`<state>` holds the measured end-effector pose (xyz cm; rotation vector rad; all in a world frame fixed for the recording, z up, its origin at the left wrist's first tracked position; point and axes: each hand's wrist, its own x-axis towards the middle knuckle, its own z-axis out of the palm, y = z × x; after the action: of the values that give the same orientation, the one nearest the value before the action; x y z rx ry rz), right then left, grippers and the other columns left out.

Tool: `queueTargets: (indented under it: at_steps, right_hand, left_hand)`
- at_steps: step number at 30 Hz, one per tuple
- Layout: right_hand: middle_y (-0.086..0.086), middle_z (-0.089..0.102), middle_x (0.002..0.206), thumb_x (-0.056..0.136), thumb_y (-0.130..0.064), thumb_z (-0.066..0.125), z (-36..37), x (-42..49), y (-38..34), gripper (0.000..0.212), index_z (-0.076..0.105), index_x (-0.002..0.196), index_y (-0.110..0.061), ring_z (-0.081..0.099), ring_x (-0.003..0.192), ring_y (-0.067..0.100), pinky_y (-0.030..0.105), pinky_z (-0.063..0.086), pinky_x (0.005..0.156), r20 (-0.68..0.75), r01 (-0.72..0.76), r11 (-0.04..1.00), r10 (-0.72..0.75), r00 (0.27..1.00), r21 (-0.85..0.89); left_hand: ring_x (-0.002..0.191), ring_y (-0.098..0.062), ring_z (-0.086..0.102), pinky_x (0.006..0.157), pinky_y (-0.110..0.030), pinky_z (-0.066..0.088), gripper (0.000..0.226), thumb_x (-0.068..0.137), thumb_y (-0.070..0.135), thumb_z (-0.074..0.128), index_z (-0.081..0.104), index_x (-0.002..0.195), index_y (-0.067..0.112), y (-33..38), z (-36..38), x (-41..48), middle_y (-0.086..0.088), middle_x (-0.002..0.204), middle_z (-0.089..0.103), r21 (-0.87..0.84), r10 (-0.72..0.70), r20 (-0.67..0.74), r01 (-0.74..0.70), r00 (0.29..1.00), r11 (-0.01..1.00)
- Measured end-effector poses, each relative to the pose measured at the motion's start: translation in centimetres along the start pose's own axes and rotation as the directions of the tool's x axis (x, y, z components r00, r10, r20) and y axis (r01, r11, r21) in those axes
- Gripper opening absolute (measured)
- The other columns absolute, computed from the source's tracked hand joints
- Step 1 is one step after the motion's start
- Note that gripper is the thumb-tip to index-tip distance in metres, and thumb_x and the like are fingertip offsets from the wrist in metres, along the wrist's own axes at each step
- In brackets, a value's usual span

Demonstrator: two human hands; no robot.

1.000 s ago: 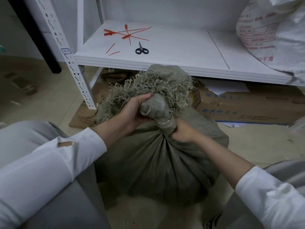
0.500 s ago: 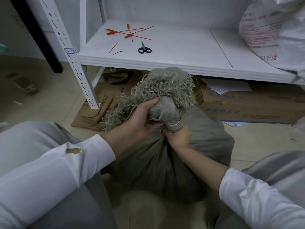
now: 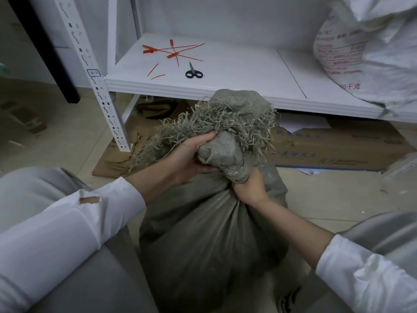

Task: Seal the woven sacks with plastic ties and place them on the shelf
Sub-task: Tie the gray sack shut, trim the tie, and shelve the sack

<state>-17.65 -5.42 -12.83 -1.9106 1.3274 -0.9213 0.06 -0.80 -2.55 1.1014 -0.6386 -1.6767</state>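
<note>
The grey-green woven sack (image 3: 203, 233) stands on the tiled floor (image 3: 56, 132), between the person's knees and directly in front of the white shelf (image 3: 237, 71). Its top is gathered into a twisted neck (image 3: 225, 154), above which the frayed mouth (image 3: 225, 118) spreads out in loose strands. A pale band is seen round the neck just above the lower grip; what it is cannot be told.

The neck is gripped by both hands. The left hand (image 3: 187, 157) is placed on the upper part, with its fingers (image 3: 203, 138) curled round the bunched fabric just under the frayed strands. The right hand (image 3: 250, 188) is closed round the neck lower down, at the point where the fabric fans out into the sack body; its fingers are largely hidden behind the fabric.

On the shelf, a loose group of red plastic ties (image 3: 173, 51) is laid out, with black-handled scissors (image 3: 193, 72) just beside them. A white printed sack (image 3: 372, 53) occupies the right end of the shelf. The shelf is carried at its left by a perforated upright (image 3: 90, 71). Under the shelf, a cardboard box (image 3: 338, 147) and flattened cardboard (image 3: 117, 159) lie on the floor.
</note>
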Motion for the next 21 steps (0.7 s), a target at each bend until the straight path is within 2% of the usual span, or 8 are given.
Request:
queueTargets:
  at_steps: [3, 5, 7, 10, 12, 14, 17, 21]
  right_hand:
    - [0.013, 0.073, 0.094, 0.083, -0.006, 0.061, -0.9, 0.5, -0.1, 0.014, 0.069, 0.090, 0.004, 0.068, 0.090, 0.020, 0.038, 0.056, 0.077, 0.121, 0.086, 0.996, -0.087, 0.989, 0.014]
    - [0.016, 0.071, 0.094, 0.085, 0.000, 0.063, -1.8, 0.9, -0.7, 0.012, 0.066, 0.089, 0.011, 0.067, 0.088, 0.017, 0.023, 0.053, 0.072, 0.198, 0.113, 0.993, -0.115, 0.973, 0.021]
    - [0.008, 0.067, 0.089, 0.085, 0.005, 0.062, -2.6, 1.2, -1.4, 0.009, 0.065, 0.085, 0.014, 0.063, 0.082, -0.005, 0.003, 0.043, 0.067, 0.255, 0.145, 0.989, -0.146, 0.956, 0.021]
    - [0.004, 0.064, 0.083, 0.080, 0.000, 0.061, -3.1, 1.8, -2.0, 0.004, 0.065, 0.080, 0.001, 0.055, 0.075, -0.023, 0.000, 0.040, 0.067, 0.321, 0.169, 0.985, -0.175, 0.931, 0.047]
    - [-0.006, 0.062, 0.078, 0.077, -0.001, 0.060, -3.1, 2.0, -2.5, 0.016, 0.060, 0.073, -0.017, 0.055, 0.072, -0.022, 0.001, 0.040, 0.065, 0.356, 0.124, 0.991, -0.134, 0.925, 0.051]
    - [-0.016, 0.059, 0.077, 0.077, 0.008, 0.061, -3.0, 2.2, -2.2, 0.036, 0.056, 0.071, -0.027, 0.056, 0.071, -0.021, 0.002, 0.040, 0.065, 0.385, 0.107, 0.993, -0.118, 0.915, 0.052]
    - [-0.005, 0.066, 0.092, 0.079, -0.005, 0.060, -2.4, 2.1, -2.0, 0.011, 0.067, 0.086, -0.010, 0.058, 0.086, -0.010, 0.007, 0.043, 0.076, 0.446, 0.196, 0.980, -0.183, 0.876, 0.018]
    - [0.000, 0.064, 0.115, 0.088, -0.008, 0.060, -2.6, 3.2, -2.5, 0.023, 0.066, 0.110, -0.005, 0.058, 0.107, 0.005, 0.007, 0.041, 0.091, 0.532, 0.260, 0.963, -0.187, 0.826, -0.066]
  left_hand:
    - [0.093, -0.017, 0.067, 0.082, -0.036, 0.056, 0.028, 0.095, 0.032, 0.048, 0.066, 0.106, 0.014, 0.2, 0.4, -0.7, -0.004, 0.100, 0.071, 0.031, 0.018, 0.029, -0.019, 0.999, 0.999]
    - [0.088, -0.016, 0.069, 0.076, -0.034, 0.058, 0.026, 0.096, 0.031, 0.047, 0.067, 0.103, 0.014, 0.3, 0.5, -0.9, -0.003, 0.096, 0.073, 0.037, 0.039, 0.038, -0.041, 0.998, 0.998]
    - [0.098, -0.021, 0.067, 0.080, -0.040, 0.057, 0.027, 0.096, 0.031, 0.048, 0.066, 0.105, 0.014, 0.3, 0.6, -1.1, -0.006, 0.104, 0.072, 0.039, 0.059, 0.025, -0.060, 0.998, 0.997]
    - [0.113, -0.027, 0.061, 0.088, -0.045, 0.053, 0.030, 0.094, 0.034, 0.049, 0.065, 0.110, 0.014, 0.5, 0.7, -1.1, -0.010, 0.118, 0.067, 0.032, 0.067, 0.001, -0.067, 0.998, 0.997]
    - [0.114, -0.026, 0.061, 0.089, -0.045, 0.052, 0.031, 0.094, 0.035, 0.049, 0.065, 0.111, 0.014, 0.5, 0.7, -1.2, -0.010, 0.119, 0.067, 0.018, 0.070, -0.004, -0.070, 0.998, 0.997]
    - [0.100, -0.021, 0.066, 0.082, -0.040, 0.056, 0.029, 0.095, 0.034, 0.047, 0.066, 0.106, 0.015, 0.4, 0.6, -1.3, -0.006, 0.106, 0.071, 0.014, 0.077, 0.004, -0.077, 0.997, 0.997]
    - [0.077, -0.010, 0.069, 0.062, -0.026, 0.059, 0.027, 0.097, 0.031, 0.044, 0.065, 0.101, 0.015, 0.4, 0.4, -1.6, 0.001, 0.084, 0.073, 0.009, 0.077, 0.026, -0.078, 0.997, 0.997]
    - [0.075, -0.010, 0.068, 0.062, -0.024, 0.057, 0.026, 0.097, 0.029, 0.043, 0.063, 0.103, 0.014, 0.9, 0.0, -2.1, 0.000, 0.087, 0.071, -0.013, 0.094, 0.055, -0.093, 0.994, 0.996]
